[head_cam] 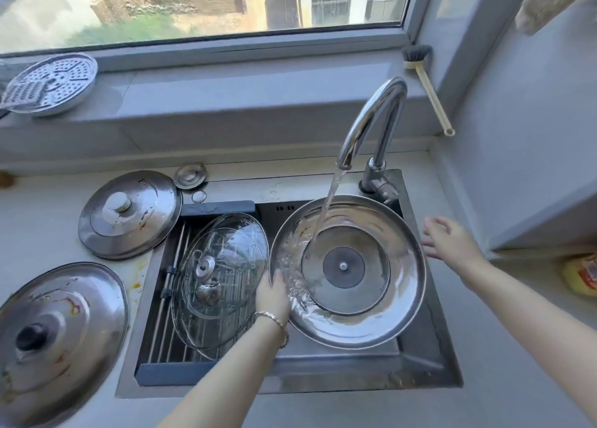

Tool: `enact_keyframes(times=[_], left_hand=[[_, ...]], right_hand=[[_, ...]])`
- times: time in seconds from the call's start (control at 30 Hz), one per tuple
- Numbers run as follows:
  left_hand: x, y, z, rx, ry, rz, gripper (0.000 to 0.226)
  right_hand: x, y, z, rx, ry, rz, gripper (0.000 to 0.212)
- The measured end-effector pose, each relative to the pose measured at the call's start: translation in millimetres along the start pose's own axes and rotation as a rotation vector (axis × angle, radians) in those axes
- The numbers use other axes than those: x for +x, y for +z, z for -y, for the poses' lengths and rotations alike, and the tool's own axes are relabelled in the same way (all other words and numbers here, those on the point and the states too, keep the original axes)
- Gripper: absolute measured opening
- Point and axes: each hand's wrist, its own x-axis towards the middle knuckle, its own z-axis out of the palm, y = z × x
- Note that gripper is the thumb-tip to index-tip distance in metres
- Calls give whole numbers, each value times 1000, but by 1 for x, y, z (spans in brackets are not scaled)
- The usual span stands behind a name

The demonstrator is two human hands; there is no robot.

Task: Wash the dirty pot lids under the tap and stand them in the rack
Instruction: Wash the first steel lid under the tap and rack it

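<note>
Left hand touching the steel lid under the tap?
Touching. The head view shows the left hand gripping the left rim of the steel lid, with its fingers curled over the edge.

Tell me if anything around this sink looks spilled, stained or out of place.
Yes. Orange-brown smears stain the counter between the near steel lid and the left edge of the sink, like dripped sauce. That lid and the far steel lid carry similar stains. The wet lid, held by the left hand under the tap, looks intact.
</note>
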Motion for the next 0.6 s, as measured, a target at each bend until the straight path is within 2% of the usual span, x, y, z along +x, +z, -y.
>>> enact_keyframes(times=[0.1,0.2,0.27,0.33,0.4,0.5,0.6], left_hand=[[-1,-15,-10,68,73,-29,26],[2,-23,-15,87,50,-30,23],[2,-25,-17,74,23,-21,24],[2,-26,-21,31,-1,-7,25],[0,-28,-24,26,-10,-2,26],[-5,-31,-28,19,-7,-4,29],[-15,-34,-34,-35,-25,16,26]], right_hand=[[19,20,5,112,51,41,44],[31,45,24,338,111,74,36],[38,57,34,478,152,45,28],[41,66,42,550,177,-4,31],[43,74,46,567,169,-4,43],[39,81,51,547,145,107,52],[33,75,44,376,107,215,54]])
